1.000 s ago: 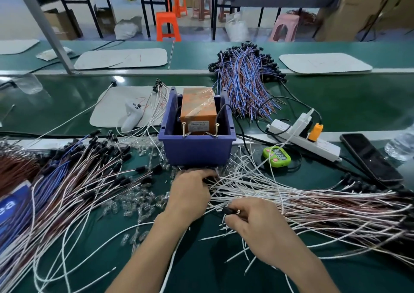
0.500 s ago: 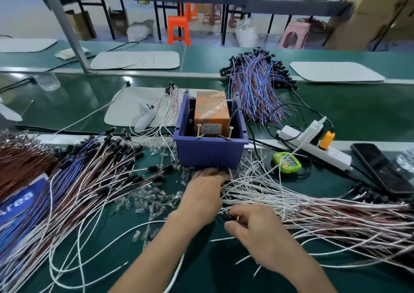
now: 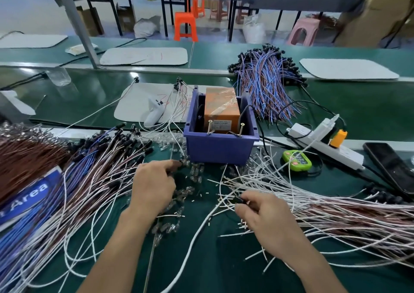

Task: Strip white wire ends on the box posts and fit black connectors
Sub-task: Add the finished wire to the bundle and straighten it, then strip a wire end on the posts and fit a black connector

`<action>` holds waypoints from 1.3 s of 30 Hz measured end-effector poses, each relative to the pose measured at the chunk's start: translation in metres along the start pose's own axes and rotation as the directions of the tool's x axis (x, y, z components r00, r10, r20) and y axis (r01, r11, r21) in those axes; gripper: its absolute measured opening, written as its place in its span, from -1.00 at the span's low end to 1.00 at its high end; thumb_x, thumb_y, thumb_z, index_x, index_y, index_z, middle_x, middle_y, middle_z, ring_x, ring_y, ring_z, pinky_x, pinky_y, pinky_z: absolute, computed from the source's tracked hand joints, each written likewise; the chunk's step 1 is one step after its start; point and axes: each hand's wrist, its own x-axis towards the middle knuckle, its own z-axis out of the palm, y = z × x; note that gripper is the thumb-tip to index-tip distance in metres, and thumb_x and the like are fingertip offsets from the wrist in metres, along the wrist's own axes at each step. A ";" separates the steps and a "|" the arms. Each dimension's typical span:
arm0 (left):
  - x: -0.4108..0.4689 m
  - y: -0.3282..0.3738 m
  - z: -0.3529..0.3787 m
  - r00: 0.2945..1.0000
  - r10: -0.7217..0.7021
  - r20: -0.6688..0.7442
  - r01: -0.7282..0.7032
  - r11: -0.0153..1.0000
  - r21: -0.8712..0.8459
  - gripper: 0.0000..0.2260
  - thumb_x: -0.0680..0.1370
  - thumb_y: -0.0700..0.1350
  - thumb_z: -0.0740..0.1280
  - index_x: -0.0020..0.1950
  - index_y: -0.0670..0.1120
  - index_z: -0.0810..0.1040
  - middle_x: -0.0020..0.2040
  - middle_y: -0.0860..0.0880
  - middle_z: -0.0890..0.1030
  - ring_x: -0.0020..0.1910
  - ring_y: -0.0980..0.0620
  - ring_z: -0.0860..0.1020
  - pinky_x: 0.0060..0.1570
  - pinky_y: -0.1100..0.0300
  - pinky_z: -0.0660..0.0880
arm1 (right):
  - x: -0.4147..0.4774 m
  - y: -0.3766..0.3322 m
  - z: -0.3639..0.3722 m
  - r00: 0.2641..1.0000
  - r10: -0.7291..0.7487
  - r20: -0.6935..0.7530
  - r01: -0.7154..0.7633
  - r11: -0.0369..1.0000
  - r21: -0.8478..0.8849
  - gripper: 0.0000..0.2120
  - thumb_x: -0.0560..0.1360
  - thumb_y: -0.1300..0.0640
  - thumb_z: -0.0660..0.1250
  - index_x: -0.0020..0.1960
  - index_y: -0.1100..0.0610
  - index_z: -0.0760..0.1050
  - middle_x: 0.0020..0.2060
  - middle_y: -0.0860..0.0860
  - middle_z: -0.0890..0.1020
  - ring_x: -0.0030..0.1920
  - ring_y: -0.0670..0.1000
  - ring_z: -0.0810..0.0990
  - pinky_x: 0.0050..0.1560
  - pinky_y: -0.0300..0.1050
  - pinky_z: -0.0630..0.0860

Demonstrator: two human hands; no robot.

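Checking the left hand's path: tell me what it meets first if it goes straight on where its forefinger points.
The small clear bulbs right at the left hand's fingertip; just beyond them, probably the blue box.

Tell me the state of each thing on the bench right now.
left hand, fingertips among clear parts, grip hidden.
right hand, pinching a black connector.
purple box, open-topped, holding an orange block.
posts, standing, tops bare.
phone, screen dark.
power strip, plugs inserted.
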 end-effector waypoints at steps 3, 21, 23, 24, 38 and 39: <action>-0.001 -0.008 -0.007 0.999 -0.023 0.042 0.025 0.999 -0.045 -0.68 0.53 -0.17 0.43 0.20 0.18 0.71 -0.15 0.14 0.69 -0.23 0.04 0.55 0.03 0.06 0.62 | 0.003 -0.003 0.007 0.995 0.037 -0.089 -0.029 0.995 0.092 -0.95 0.58 -0.03 0.37 -0.06 -0.10 0.58 -0.36 -0.20 0.62 -0.36 -0.17 0.54 -0.32 -0.21 0.42; 0.024 0.028 0.027 0.977 0.200 0.069 -0.211 0.899 0.383 -0.85 0.53 -0.07 0.36 -0.01 0.08 0.72 -0.09 0.05 0.68 0.04 -0.02 0.50 0.09 0.08 0.30 | 0.004 -0.017 0.022 0.998 0.057 -0.034 -0.046 0.964 0.263 -0.94 0.63 0.10 0.33 -0.03 0.03 0.53 -0.38 0.11 0.60 -0.48 -0.14 0.38 -0.44 -0.32 0.31; 0.025 0.026 0.029 0.977 0.202 0.068 -0.213 0.903 0.374 -0.83 0.52 -0.09 0.36 0.01 0.09 0.72 -0.11 0.04 0.68 0.03 -0.03 0.52 0.09 0.07 0.30 | 0.004 -0.015 0.020 0.998 0.058 -0.037 -0.046 0.965 0.257 -0.94 0.63 0.10 0.33 -0.01 0.06 0.53 -0.38 0.10 0.60 -0.46 -0.13 0.39 -0.42 -0.29 0.32; 0.024 0.026 0.029 0.979 0.193 0.068 -0.204 0.916 0.344 -0.81 0.52 -0.09 0.36 0.04 0.10 0.72 -0.10 0.04 0.68 0.02 -0.03 0.53 0.08 0.06 0.31 | 0.004 -0.014 0.020 0.998 0.059 -0.037 -0.047 0.964 0.260 -0.94 0.63 0.10 0.33 -0.01 0.07 0.53 -0.39 0.09 0.60 -0.46 -0.13 0.39 -0.42 -0.28 0.33; 0.017 0.037 0.022 0.998 0.052 -0.037 -0.038 0.947 0.319 -0.82 0.49 0.12 0.44 -0.07 0.05 0.71 -0.21 0.00 0.69 -0.25 -0.09 0.56 -0.17 0.13 0.34 | 0.006 -0.013 0.016 0.999 0.030 -0.010 -0.026 0.963 0.268 -0.90 0.61 0.09 0.32 -0.07 0.03 0.56 -0.39 0.12 0.59 -0.48 -0.13 0.37 -0.45 -0.31 0.31; 0.015 0.034 0.017 0.997 0.022 -0.067 -0.003 0.964 0.267 -0.84 0.47 0.13 0.46 -0.07 0.07 0.71 -0.22 0.02 0.69 -0.23 -0.08 0.61 -0.21 0.14 0.39 | 0.008 -0.013 0.015 1.000 0.027 -0.016 -0.022 0.962 0.271 -0.89 0.61 0.09 0.32 -0.09 0.01 0.56 -0.40 0.12 0.59 -0.48 -0.12 0.37 -0.46 -0.30 0.32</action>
